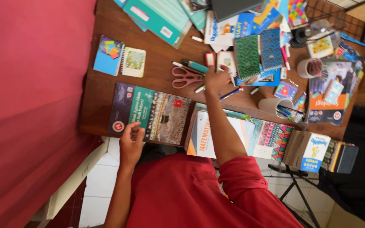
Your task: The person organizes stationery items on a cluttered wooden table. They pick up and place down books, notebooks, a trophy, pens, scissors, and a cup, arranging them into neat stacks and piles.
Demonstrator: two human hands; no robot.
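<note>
My left hand (132,141) grips the near edge of a green and dark textbook (153,113) with a photo cover, which lies flat at the front of the wooden table (157,50). My right hand (216,78) reaches further in. Its fingers are spread over a small white card (226,60) and a small red item (210,59), and nothing is visibly held. Pink-handled scissors (186,77) and a teal marker (196,66) lie just left of that hand. A blue pen (231,93) lies by the wrist. An orange and white textbook (203,135) sits under my right forearm.
Green and blue spiral notebooks (256,55) lie beyond the right hand. A white cup with pens (275,106) and a tape roll (309,67) stand to the right. Small notepads (119,59) sit at the left. Books crowd the back and right. A red wall (30,105) borders the left.
</note>
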